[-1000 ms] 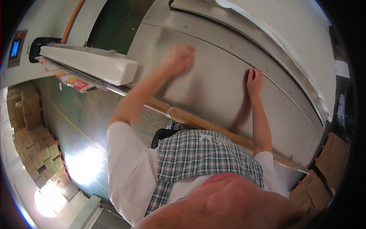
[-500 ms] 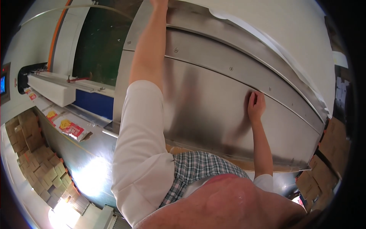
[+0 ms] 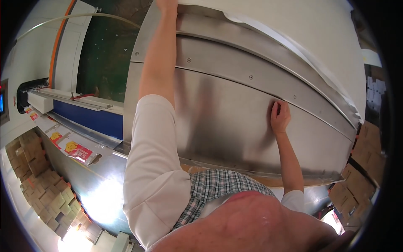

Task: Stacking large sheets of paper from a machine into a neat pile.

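A broad stainless-steel surface [image 3: 226, 113] with screwed seams fills the middle, right in front of me. My left arm stretches across it to the far side, where my left hand [image 3: 167, 4] is cut off by the upper edge, so its fingers are hidden. Loosely curled, my right hand [image 3: 280, 116] rests against the steel just below a seam, with nothing visible in it. Beyond the steel lies a large white sheet-like mass [image 3: 289, 21] with a ragged near edge.
To the left runs a blue conveyor belt [image 3: 88, 119], with a white block [image 3: 40, 102] at its far end by a wall opening. Red, white and yellow printed packaging [image 3: 77, 150] lies alongside. Cardboard boxes [image 3: 50, 197] are stacked at lower left, more cartons [image 3: 365, 155] at right.
The white block has slid along the blue belt toward the wall opening, baring more belt. My view has shifted slightly; both hands keep nearly the same places.
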`<state>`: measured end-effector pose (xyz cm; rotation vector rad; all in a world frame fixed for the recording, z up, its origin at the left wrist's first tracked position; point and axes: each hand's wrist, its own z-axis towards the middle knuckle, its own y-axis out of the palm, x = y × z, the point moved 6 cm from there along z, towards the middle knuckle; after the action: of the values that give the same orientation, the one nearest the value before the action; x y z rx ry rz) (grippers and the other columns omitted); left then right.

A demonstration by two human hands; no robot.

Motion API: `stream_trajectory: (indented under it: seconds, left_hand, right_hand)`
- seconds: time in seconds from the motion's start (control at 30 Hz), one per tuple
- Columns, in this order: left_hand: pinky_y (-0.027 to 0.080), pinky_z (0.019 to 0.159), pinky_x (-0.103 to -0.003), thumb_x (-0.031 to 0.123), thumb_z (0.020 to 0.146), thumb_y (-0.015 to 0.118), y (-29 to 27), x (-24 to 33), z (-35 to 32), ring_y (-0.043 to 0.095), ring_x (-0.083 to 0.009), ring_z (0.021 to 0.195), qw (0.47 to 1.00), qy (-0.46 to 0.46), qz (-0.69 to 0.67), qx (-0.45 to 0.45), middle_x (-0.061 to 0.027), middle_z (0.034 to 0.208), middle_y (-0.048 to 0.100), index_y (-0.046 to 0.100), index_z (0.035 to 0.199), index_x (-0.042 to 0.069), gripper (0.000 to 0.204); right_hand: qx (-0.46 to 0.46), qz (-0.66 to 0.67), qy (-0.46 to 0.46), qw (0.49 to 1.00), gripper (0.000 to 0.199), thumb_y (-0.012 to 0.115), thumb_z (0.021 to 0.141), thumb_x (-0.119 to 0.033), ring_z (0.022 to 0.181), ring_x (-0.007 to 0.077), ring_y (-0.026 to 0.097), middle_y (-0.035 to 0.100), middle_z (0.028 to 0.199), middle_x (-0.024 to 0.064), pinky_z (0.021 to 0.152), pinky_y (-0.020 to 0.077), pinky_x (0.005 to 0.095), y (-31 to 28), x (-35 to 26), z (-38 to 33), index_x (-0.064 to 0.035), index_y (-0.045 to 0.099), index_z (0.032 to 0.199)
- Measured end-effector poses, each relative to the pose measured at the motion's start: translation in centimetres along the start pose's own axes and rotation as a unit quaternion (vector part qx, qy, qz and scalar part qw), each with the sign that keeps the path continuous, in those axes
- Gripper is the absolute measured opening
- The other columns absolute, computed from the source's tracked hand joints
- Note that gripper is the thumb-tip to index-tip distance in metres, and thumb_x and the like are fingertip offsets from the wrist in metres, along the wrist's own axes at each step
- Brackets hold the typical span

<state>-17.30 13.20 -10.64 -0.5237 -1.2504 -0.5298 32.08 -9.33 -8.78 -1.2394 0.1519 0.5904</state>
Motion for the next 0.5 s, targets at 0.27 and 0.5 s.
stream_trajectory:
  seconds: [0.27, 0.5]
  left_hand:
    - [0.041, 0.077, -0.03, 0.023, 0.087, 0.046, -1.0, 0.3, 0.8, 0.055, -0.0205, 0.089, 0.999, -0.011, -0.011, -0.036, -0.0119, 0.092, 0.062, 0.059, 0.1, -0.004, 0.032]
    - [0.04, 0.081, -0.031, 0.023, 0.086, 0.048, -0.7, -0.1, 0.1, 0.054, -0.0228, 0.095, 0.997, -0.05, 0.013, -0.057, -0.0126, 0.102, 0.059, 0.056, 0.106, -0.002, 0.032]
  right_hand:
    - [0.006, 0.013, -0.008, 1.0, 0.003, 0.055, 0.079, -0.007, 0.059, 0.0252, 0.051, 0.051, 0.069, 0.008, 0.05, 0.0419, 0.0333, 0.6, -0.8, -0.1, -0.0061, 0.052, 0.078]
    - [0.011, 0.005, -0.013, 1.0, 0.003, 0.055, 0.079, -0.006, 0.059, 0.0251, 0.051, 0.051, 0.069, 0.008, 0.05, 0.0418, 0.0333, -0.2, -0.6, 0.2, -0.006, 0.052, 0.078]
